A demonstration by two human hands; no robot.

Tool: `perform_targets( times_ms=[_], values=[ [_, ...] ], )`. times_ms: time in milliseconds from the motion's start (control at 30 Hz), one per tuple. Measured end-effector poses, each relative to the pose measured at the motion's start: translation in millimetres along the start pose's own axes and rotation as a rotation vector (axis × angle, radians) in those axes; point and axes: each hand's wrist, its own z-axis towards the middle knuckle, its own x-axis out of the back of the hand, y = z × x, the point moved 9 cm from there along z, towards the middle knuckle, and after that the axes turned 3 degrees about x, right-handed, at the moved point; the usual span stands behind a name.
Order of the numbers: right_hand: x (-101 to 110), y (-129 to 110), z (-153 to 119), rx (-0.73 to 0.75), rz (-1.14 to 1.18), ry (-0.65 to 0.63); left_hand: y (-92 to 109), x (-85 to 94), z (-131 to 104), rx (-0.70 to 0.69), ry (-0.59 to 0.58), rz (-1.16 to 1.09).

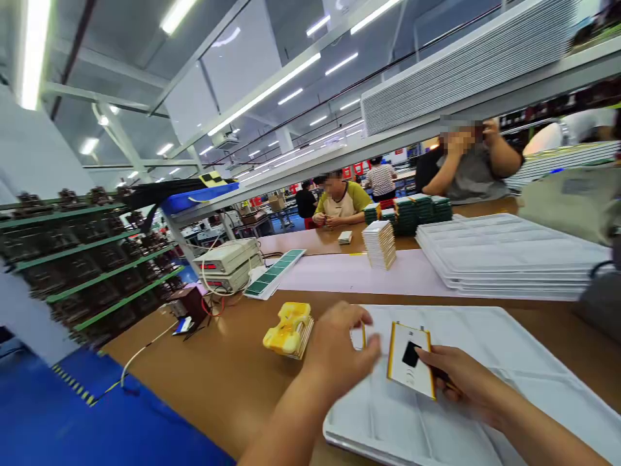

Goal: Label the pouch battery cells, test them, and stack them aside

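Far left of the grip: two stacked, pale-grey box-shaped instruments [228,265] with cables, on a brown tabletop [208,369]. Well clear of the hands; worth keeping sleeves and wrists away from those cables.

Just left of the left hand: a yellow, bone-shaped block [288,328] on a small pile of thin flat pieces [305,340]. The forearm passes near it; a wide elbow could knock it.

Left hand [339,353]: blurred, thumb and fingertips apart, gripping nothing that I can make out. A sliver of a white, yellow-edged piece [358,338] shows through the gap; cannot tell whether it touches the fingers.

Beyond the gap between hands: a tall stack of thin white pieces [379,244].

Right of the left hand: a flat, white rectangular pouch with yellow side edges and a black square patch [405,369], tilted, apart from the left fingers. Right hand [453,378] pinches it at its right edge, thumb on the face by the patch, fingers behind. Light pressure seems best; bending looks the main risk.

Under the grip: a white plastic tray with shallow compartments [478,323]. I would hold the pouch low over it, small top tabs untouched.
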Motion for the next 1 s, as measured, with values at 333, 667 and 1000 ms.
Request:
perform_targets(
  times_ms=[333, 667, 1000],
  values=[
    [-0.8, 11.0, -2.5, -0.098, 0.052, -0.019, -144.7, 110.9, 18.4, 0.555, 0.382, 0.505],
    [0.0, 4.8, -8.9, -0.087, 0.054, -0.016, -115.6, 115.4, 33.5, 0.433, 0.39, 0.536],
    [-3.2, 1.1, 0.1, -0.029, -0.063, 0.003, -155.4, -59.6, 3.5, 0.741, -0.427, -1.241]
  ],
)
